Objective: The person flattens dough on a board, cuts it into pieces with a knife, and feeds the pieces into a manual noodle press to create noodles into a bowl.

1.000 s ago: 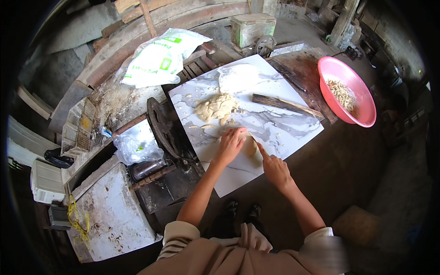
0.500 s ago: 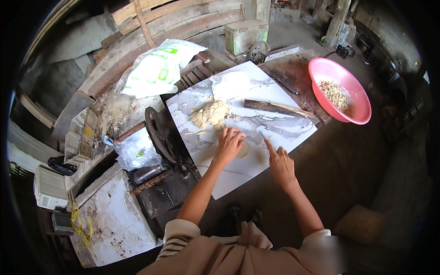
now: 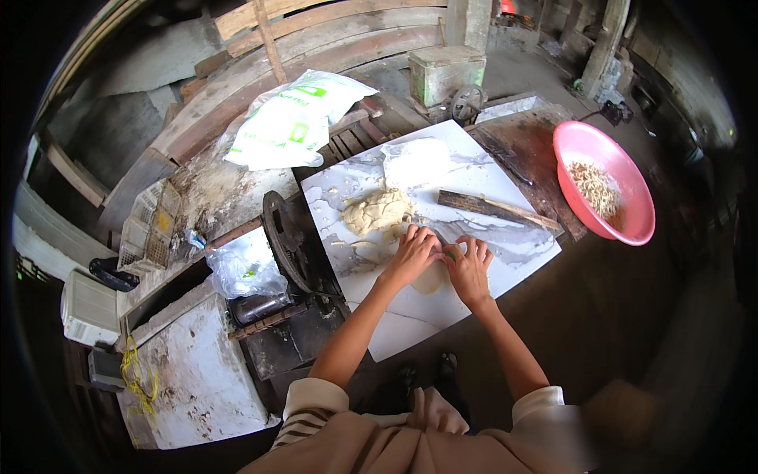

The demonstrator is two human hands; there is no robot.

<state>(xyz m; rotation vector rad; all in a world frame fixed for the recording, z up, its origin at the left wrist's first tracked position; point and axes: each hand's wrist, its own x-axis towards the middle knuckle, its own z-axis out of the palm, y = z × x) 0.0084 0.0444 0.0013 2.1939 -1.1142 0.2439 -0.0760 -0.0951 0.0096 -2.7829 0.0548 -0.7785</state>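
Over a white and grey marbled board, my left hand and my right hand meet with bent fingers pinched together. A small bit of green and pink shows between their fingertips; what it belongs to is hidden. Beneath and between the hands lies a thin, flat piece of pale dough, partly covered by them. Just beyond my left hand rests a larger lump of dough, with scraps around it. A dark wooden stick lies on the board past my right hand.
A clear plastic bag sits at the board's far side. Right of it stands a pink basin with pale strips inside. Close on the left is a dark metal wheel; behind it, a white and green sack and a plastic basket.
My right hand has moved left to meet my left hand, its pointing index finger now bent in. My left hand has shifted slightly. The whole view has moved a little.
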